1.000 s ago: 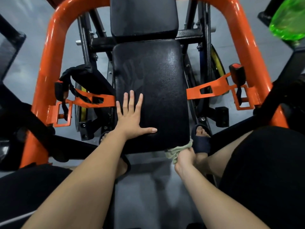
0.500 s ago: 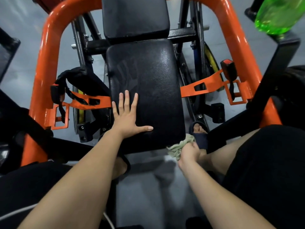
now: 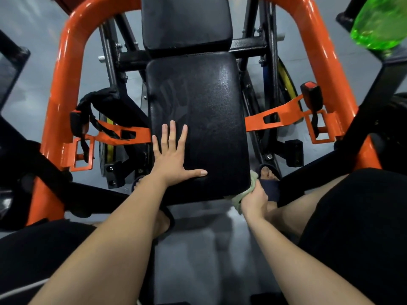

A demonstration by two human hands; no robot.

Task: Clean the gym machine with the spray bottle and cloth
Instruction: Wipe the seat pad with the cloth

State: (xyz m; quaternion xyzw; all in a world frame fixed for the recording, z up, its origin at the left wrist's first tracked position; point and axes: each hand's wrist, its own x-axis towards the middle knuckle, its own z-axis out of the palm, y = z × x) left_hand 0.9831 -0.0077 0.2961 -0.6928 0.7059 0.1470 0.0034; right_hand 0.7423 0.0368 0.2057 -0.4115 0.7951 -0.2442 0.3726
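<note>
The gym machine has a black padded seat (image 3: 204, 119) inside an orange tube frame (image 3: 63, 84), with a black back pad (image 3: 185, 20) above it. My left hand (image 3: 174, 159) lies flat on the seat's near left part, fingers spread. My right hand (image 3: 253, 200) grips a pale green cloth (image 3: 239, 200) against the seat's near right corner and side edge. A green translucent spray bottle (image 3: 378, 23) stands on a black bar at the top right, away from both hands.
Orange belt brackets (image 3: 284, 115) with black straps and buckles stick out on both sides of the seat. Black frame bars (image 3: 343, 155) cross at left and right. My knees in black shorts and my sandalled feet flank the seat. Grey floor lies below.
My right hand has moved the cloth from under the seat's front edge up onto its near right corner. My left hand has stayed flat on the pad.
</note>
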